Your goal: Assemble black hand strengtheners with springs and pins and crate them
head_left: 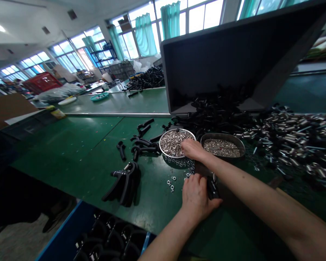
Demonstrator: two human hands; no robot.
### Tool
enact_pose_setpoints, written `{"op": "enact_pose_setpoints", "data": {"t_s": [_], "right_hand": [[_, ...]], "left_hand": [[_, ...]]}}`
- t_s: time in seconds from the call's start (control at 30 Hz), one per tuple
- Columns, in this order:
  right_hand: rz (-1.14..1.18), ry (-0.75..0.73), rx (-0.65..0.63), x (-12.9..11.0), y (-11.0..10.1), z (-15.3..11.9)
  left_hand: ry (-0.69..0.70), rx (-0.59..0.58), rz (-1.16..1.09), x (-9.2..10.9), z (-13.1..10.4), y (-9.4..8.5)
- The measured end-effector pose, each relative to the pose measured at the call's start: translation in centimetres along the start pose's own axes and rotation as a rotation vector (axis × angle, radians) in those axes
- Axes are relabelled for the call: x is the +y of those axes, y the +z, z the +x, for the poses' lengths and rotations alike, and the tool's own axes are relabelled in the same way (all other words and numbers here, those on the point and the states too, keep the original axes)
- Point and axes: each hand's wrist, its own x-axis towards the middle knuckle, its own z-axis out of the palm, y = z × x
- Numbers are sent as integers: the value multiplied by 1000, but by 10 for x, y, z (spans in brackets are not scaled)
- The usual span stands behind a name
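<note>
left hand [197, 195] grips a black part [213, 189], right hand [192, 148] among pins [170, 142].

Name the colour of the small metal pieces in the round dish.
Silvery metal pieces, clearest in the head view.

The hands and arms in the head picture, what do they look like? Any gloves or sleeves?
The left hand and right hand are bare: no gloves or watches show. Both the left forearm and right forearm narrow toward the wrist, with no sleeves in view. The right one has a tiny spot.
</note>
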Motion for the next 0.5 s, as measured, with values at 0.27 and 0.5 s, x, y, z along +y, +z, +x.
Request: {"op": "enact_pose_setpoints", "data": {"t_s": [0.27,0.5], "right_hand": [[86,-59,15,5,-2,-3],[228,-31,69,5,4,1]], "left_hand": [[8,-5,-7,1,2,-2],[18,21,-49,-2,2,1]]}}
